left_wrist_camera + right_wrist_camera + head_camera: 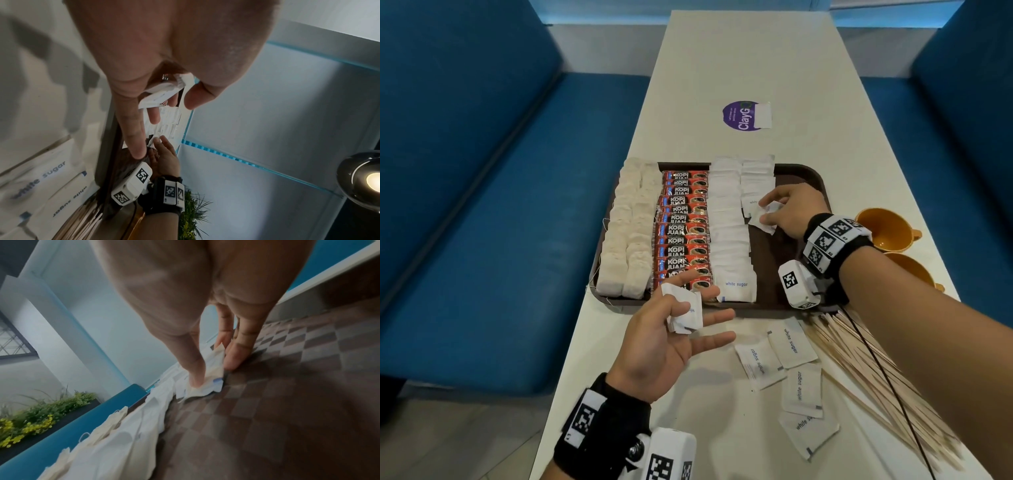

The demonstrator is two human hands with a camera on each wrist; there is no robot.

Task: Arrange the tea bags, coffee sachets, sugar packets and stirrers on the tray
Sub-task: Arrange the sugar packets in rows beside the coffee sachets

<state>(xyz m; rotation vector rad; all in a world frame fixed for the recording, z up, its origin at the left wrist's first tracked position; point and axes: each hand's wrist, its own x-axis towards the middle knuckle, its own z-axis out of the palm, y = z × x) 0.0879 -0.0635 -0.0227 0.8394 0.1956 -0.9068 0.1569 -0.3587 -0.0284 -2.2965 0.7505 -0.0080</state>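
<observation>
Bottom of head view: loose white sugar packets [787, 363] lie on the desk [722, 68] at lower centre, wooden stirrers [876, 373] fanned at lower right, none on the tray yet. Left hand [671, 339], palm up at lower centre, has its thumb and a curled finger pinching a small stack of sugar packets [685, 311], other fingers spread. Above it the brown tray [804, 171] holds tea bags [626, 226] left, Kopi Juan coffee sachets [683, 226] middle, two sugar columns right. Right hand [787, 209] grip pinches one packet [763, 219] at the near end of the short right column. Best: lay it flat, overlapping the last packet, edges squared, label facing the same way; feed from the left stack. Orange cups [887, 229] at right edge.
</observation>
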